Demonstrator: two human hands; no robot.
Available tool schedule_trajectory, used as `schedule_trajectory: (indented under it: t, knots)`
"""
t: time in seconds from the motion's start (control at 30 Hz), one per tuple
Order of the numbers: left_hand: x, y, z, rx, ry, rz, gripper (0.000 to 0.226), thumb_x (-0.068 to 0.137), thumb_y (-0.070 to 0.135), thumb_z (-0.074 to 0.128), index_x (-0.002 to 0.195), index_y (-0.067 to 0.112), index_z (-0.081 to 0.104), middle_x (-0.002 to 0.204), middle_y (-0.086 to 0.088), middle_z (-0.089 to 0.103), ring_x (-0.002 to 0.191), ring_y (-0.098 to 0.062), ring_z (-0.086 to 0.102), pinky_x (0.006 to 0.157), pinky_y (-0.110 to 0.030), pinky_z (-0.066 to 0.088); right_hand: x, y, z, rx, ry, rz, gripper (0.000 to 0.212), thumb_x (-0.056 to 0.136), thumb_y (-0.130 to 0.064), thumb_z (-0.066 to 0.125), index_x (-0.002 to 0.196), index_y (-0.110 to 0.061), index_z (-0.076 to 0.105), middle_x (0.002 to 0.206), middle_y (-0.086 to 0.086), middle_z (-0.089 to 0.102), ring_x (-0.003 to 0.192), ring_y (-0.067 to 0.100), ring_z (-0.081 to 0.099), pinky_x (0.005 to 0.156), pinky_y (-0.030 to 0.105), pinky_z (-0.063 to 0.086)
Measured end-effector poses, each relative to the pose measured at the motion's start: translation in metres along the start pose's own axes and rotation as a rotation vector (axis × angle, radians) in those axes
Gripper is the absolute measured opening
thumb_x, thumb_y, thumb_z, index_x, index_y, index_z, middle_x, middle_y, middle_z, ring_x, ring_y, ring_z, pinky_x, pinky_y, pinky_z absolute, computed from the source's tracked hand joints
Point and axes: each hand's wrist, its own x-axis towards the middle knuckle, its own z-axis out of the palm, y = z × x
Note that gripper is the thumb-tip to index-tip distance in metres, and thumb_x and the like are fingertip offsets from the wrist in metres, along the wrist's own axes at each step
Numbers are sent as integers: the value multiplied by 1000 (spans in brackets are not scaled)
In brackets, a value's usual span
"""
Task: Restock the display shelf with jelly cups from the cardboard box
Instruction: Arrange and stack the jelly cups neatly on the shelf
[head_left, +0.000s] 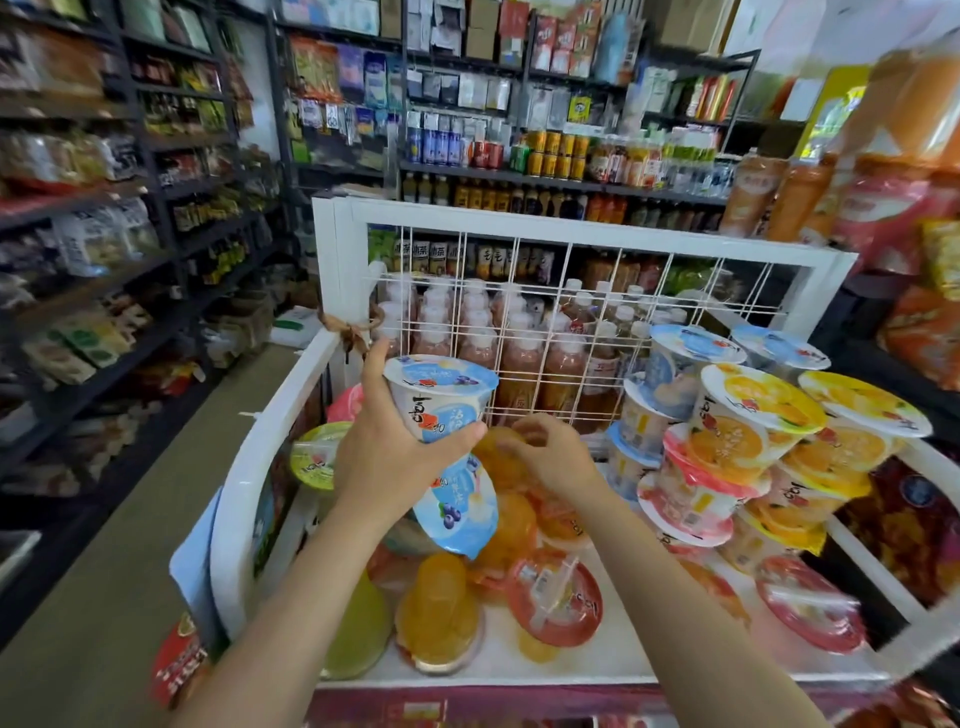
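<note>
Fingers (470, 434) of the left hand (387, 457) are wrapped tight around a blue cup (441, 397) of jelly. The cup stands upright, lid on top, with the thumb on its far side. A second blue cup (460, 512) hangs just under the hand, tipped with its lid facing us. It touches the hand, but I cannot tell if the hand truly holds it.

Just to the right, the right hand (553, 460) has its fingers curled and a little apart. They rest on an orange cup (498, 454) in the pile, not clamped on it.

Below both hands lie loose cups, orange, red and green, tumbled on the white floor of the shelf (244, 467). Farther right of the fingers stands a tall stack of cups (748, 431) with blue, yellow and pink lids. Behind the fingers is a wire grid (540, 322) with bottles past it. The cardboard box is not in view.

To do this step well, I think the right hand should clear a flat spot first. Then the left hand can set the blue cup down straight, lid up, close to the stack. Let go slowly, so it does not roll. Watch the lower blue cup, which may slip and fall.
</note>
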Motion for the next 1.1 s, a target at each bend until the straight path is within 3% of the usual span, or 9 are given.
schedule_trajectory:
  t: [0.07,0.17,0.23,0.37,0.5,0.63,0.77,0.9,1.1]
  knots:
    - [0,-1,0,5,-4,3,117,67,63,80,153,36,6,150,9,43,124,-15,55,81,-32,48,1,10,-6,10,71,13,33,89,-37,71,113,-15,67,107,-6,64,103,14,61,85,27,48]
    - [-1,0,2,25,-2,5,116,68,61,80,153,34,6,150,7,44,123,-18,56,83,-35,50,2,29,-10,-7,117,95,36,93,-37,66,121,-13,65,118,0,63,96,16,62,76,24,49]
    - [-1,2,3,37,0,13,116,68,60,81,153,34,7,150,6,45,122,-19,57,82,-35,51,4,41,-9,-36,100,168,37,94,-32,64,125,-11,62,120,4,63,105,21,61,82,29,48]
    - [-2,3,6,42,1,23,113,67,59,81,152,34,9,150,6,45,121,-19,58,79,-34,50,9,57,-7,-70,132,281,18,91,-24,66,104,-13,68,102,2,70,100,22,64,89,38,53]
    - [-2,3,8,40,0,20,113,67,60,80,152,34,10,151,7,44,123,-20,56,76,-32,46,13,57,-7,-63,147,312,16,90,-25,68,77,-15,67,75,-2,63,82,21,62,78,34,50]
    - [-2,3,8,45,-3,8,114,65,64,78,152,35,10,153,8,41,128,-19,53,81,-34,48,12,58,-2,0,116,353,13,90,-21,66,86,-9,67,83,8,69,82,25,65,73,35,52]
    - [-2,3,8,47,-5,-2,114,63,67,76,151,38,9,152,8,42,129,-18,52,84,-36,50,10,62,1,71,151,350,16,93,-24,64,86,-10,61,80,6,65,72,20,59,66,34,48]
    - [-3,3,8,42,-7,-7,116,57,75,69,150,39,10,151,8,43,127,-19,54,85,-37,51,8,66,0,165,218,328,12,94,-16,60,90,-5,59,87,14,69,86,30,67,73,41,55]
    - [-1,2,9,34,3,-3,114,59,72,72,150,39,11,150,8,45,125,-18,55,81,-32,49,-3,50,-15,101,374,114,17,98,-17,57,85,-7,53,91,8,58,83,22,55,67,32,38]
